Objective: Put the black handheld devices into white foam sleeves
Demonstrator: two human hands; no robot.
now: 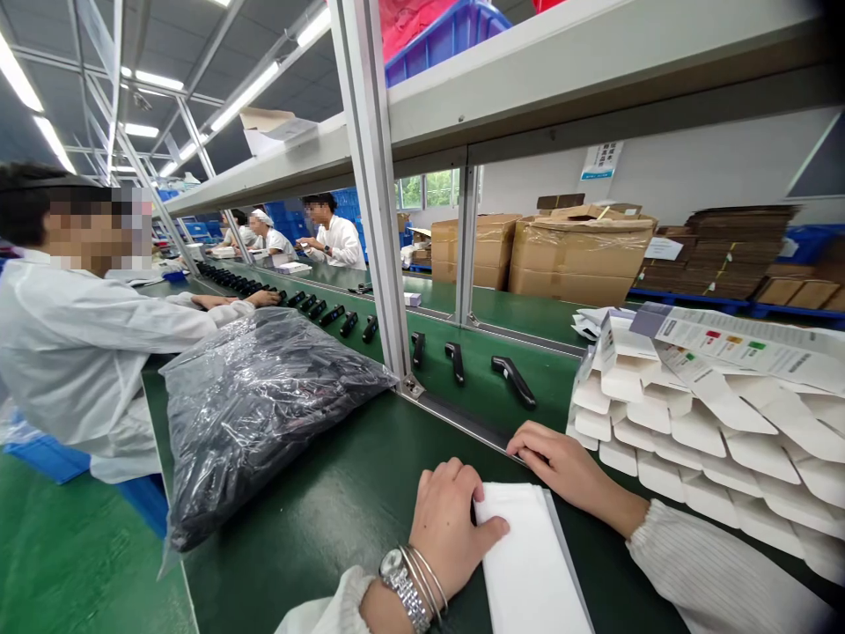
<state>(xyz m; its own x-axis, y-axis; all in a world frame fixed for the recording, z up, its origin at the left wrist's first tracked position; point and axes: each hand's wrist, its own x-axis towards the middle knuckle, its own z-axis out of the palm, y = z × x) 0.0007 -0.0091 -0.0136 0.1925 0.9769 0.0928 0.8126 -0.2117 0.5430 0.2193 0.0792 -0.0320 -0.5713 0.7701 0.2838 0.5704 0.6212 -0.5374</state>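
My left hand (452,527), with a watch and bangles at the wrist, rests at the upper left corner of a stack of white sheets or bags (528,550), its thumb on top and its fingers curled at the edge. My right hand (551,458) lies beyond the stack, fingers bent over the metal edge strip of the bench; nothing shows in it. Past that strip a black handheld device (513,380) lies on the green surface, with two more to its left.
A plastic bag of dark items (264,405) fills the bench's left side. White open boxes (700,423) are piled at right. A metal post (379,202) stands mid-bench under a shelf (581,79). A person (99,352) reaches toward a row of black devices at left.
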